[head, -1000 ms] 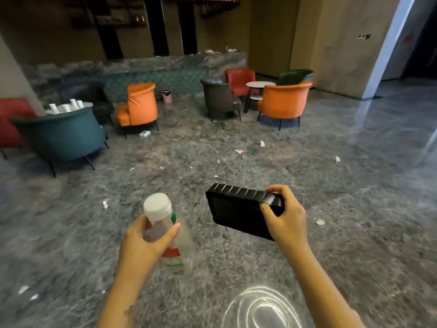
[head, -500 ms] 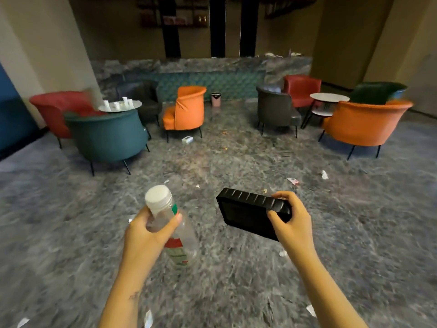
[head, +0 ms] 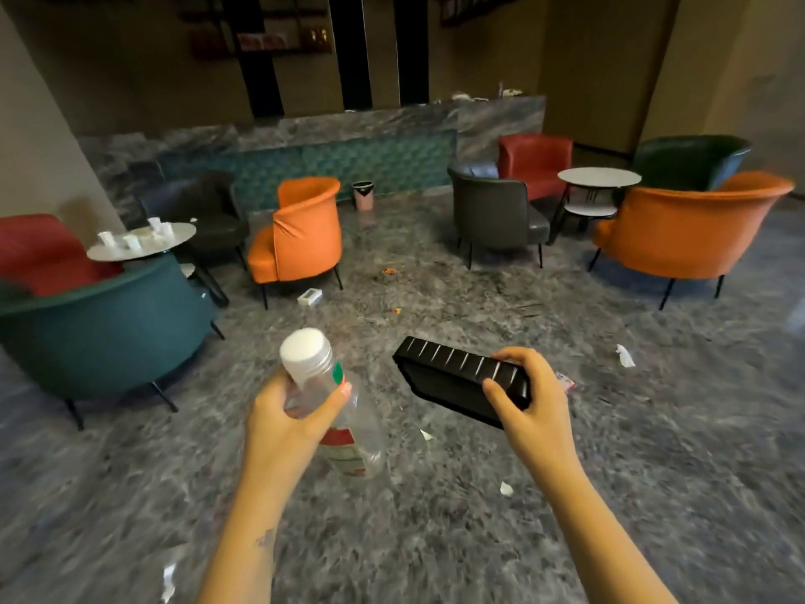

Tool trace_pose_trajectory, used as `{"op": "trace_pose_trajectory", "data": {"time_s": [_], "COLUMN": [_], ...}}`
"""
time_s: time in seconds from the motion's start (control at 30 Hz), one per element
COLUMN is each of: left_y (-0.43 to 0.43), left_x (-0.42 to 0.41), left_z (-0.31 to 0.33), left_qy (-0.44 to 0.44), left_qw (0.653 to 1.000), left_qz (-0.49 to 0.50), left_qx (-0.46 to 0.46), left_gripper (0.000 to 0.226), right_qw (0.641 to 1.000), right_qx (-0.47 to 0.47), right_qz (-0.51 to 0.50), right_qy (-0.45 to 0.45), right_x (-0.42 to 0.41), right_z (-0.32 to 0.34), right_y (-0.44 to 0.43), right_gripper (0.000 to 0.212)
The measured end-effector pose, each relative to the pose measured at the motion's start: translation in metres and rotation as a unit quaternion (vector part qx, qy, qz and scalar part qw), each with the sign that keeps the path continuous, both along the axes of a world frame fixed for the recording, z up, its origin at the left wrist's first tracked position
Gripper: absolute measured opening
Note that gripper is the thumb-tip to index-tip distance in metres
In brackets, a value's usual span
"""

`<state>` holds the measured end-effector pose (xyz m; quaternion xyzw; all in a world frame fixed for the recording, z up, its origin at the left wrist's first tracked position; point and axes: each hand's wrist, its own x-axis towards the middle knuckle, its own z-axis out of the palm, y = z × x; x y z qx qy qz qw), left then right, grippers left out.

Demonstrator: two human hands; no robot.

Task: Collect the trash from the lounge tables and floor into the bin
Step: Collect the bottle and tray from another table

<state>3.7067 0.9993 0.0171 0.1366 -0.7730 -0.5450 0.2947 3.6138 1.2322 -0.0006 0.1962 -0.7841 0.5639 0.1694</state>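
Two pieces of trash are in my hands. My left hand (head: 283, 425) grips a clear plastic bottle (head: 348, 446) just under its white cap (head: 305, 350), fingers and thumb curled round the neck, the bottle tilted with its cap toward 11 o'clock. My right hand (head: 536, 403) holds a black ribbed tray (head: 453, 381) by its right end, thumb on the near face and fingers (head: 516, 356) curled over the top edge. The tray stands on edge, apart from the bottle.

The bin (head: 363, 196), small and pink with a black liner, stands far off at 12 o'clock on the floor (head: 435, 538), against the low stone wall (head: 348, 128) and just right of an orange armchair (head: 300, 228). At 10 o'clock a round counter (head: 174, 237) carries several white paper cups (head: 130, 241). At 2 o'clock a second round counter (head: 599, 177) stands among chairs.

Litter lies on the grey floor: a small white box (head: 309, 296) at 11 o'clock by the orange armchair's legs, a coloured wrapper (head: 389, 271) at 12 o'clock, a crumpled white paper (head: 625, 356) at 3 o'clock, and a white scrap (head: 505, 489) at 6 o'clock, below my hands.
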Motion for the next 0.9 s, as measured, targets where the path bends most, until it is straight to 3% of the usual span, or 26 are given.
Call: {"op": "trace_pose_trajectory", "data": {"time_s": [0.33, 0.43, 0.63, 0.9], "left_y": [-0.144, -0.183, -0.281, -0.385], "left_x": [-0.332, -0.412, -0.650, -0.948], "left_z": [0.025, 0.012, -0.026, 0.020], "left_qy": [-0.020, -0.024, -0.012, 0.018], "left_qw": [0.999, 0.998, 0.999, 1.000], "left_qz": [0.031, 0.044, 0.026, -0.010], "left_qx": [0.013, 0.029, 0.043, 0.014], "left_gripper": [0.027, 0.027, 0.026, 0.038], "right_qw": [0.999, 0.998, 0.999, 0.999], "right_qx": [-0.012, 0.001, 0.025, 0.031], "right_qz": [0.045, 0.060, 0.038, 0.007], "right_qy": [-0.002, -0.003, 0.023, 0.030], "right_x": [-0.344, -0.422, -0.650, -0.921], "right_z": [0.043, 0.036, 0.016, 0.049], "right_y": [-0.154, -0.192, -0.281, -0.375], "right_gripper": [0.037, 0.045, 0.048, 0.051]}}
